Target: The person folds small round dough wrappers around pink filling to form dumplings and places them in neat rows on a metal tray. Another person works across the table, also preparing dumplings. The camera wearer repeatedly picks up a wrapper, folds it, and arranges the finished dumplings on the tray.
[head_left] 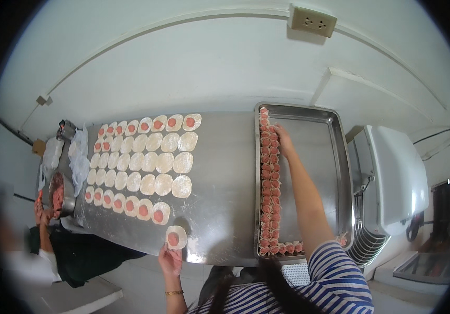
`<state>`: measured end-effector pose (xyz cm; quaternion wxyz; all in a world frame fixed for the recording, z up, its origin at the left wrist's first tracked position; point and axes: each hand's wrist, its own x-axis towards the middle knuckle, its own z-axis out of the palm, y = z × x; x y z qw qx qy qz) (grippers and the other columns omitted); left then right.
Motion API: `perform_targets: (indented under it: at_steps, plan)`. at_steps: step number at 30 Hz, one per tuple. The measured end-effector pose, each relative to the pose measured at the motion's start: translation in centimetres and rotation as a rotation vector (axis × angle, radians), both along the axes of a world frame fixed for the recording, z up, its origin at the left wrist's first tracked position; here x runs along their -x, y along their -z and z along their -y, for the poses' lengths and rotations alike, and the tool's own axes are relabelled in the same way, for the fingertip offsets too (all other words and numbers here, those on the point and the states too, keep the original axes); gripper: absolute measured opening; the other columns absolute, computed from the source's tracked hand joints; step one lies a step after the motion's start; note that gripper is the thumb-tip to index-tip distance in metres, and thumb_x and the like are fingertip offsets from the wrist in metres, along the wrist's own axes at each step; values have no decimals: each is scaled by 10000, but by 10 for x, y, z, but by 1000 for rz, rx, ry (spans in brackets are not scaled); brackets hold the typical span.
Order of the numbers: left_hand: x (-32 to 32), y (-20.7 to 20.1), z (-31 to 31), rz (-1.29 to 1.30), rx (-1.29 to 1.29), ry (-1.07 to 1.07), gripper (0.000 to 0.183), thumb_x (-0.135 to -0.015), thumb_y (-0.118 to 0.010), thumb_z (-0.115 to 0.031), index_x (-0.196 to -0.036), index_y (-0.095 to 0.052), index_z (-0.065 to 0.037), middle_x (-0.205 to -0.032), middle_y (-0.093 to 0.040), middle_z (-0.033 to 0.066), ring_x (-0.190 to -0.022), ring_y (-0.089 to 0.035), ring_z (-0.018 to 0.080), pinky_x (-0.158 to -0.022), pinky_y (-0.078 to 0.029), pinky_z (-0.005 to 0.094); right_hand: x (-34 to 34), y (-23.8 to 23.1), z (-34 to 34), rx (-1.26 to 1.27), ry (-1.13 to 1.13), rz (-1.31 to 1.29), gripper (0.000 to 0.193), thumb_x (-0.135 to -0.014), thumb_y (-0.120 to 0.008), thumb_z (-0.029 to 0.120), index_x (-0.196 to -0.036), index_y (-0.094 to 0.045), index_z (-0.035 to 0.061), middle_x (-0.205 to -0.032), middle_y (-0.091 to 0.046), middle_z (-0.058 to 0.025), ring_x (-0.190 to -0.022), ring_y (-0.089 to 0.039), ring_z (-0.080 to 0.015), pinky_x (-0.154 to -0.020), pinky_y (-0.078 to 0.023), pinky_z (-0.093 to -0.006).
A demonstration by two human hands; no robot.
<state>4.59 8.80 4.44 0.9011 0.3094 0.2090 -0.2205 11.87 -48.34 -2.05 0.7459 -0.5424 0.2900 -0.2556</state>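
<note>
My left hand point(170, 260) is closed on the edge of a round, pale dumpling wrapper point(182, 234) with a lump of pink filling. It holds this at the near edge of the steel table point(217, 209). My right hand point(283, 140) reaches into a deep metal tray point(309, 172), its fingers at the top of the second column of open-topped dumplings point(267, 184). The fingertips seem to pinch the dumpling there, which they partly hide. Rows of floured wrappers point(183, 163) lie left of the tray; the far and near rows carry pink filling, and two wrappers in the second row do too.
At the table's left end, a co-worker's hand point(41, 209) is at a metal bowl point(68, 194) of pink minced filling. Crumpled plastic point(78, 157) lies beside it. A white box-shaped appliance point(395, 178) stands right of the tray. The wall with an outlet point(313, 22) bounds the far side.
</note>
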Motion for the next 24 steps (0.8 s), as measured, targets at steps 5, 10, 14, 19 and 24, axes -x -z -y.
perform_targets:
  at_steps: [5, 10, 14, 19, 24]
  plan:
    - [9, -5, 7, 14, -43, 28, 275, -886, -517, -123, -1117, -522, 26, -1188, -577, 130, -1109, -560, 222, -956, -470, 345, 3, -10, -17, 17, -64, 84, 443, -951, -451, 400, -1175, -541, 27, -1053, -603, -42, -920, -567, -126, -822, -455, -273]
    - [4, -5, 25, -2, 11, 100, 315, -880, -527, -135, -1160, -495, 8, -1211, -554, 139, -1127, -542, 241, -952, -466, 367, 4, 4, 1, -39, -130, 75, 441, -955, -444, 391, -1178, -542, 24, -1095, -596, -46, -984, -549, -145, -885, -435, -295]
    - [-5, -5, 40, 52, 44, 174, 356, -897, -497, -134, -1226, -444, -6, -1286, -492, 155, -1197, -483, 258, -1009, -407, 393, 5, -12, -25, 418, 163, -123, 458, -950, -450, 335, -1270, -484, 8, -1190, -566, -111, -1088, -520, -169, -940, -388, -293]
    - [-18, -38, 82, 133, 112, 282, 385, -934, -428, -133, -1287, -383, 16, -1304, -476, 155, -1216, -468, 260, -1023, -392, 389, 42, -69, -140, 439, -342, -45, 419, -947, -458, 321, -1245, -514, 31, -1249, -537, -89, -1086, -509, -153, -944, -363, -284]
    - [-23, -40, 90, 175, 20, 349, 367, -936, -408, -106, -1286, -386, 4, -1244, -512, 138, -1153, -518, 225, -985, -424, 350, 89, -87, -285, -422, -659, -78, 344, -882, -600, 244, -1123, -573, 0, -1044, -606, -62, -901, -596, -164, -793, -488, -294]
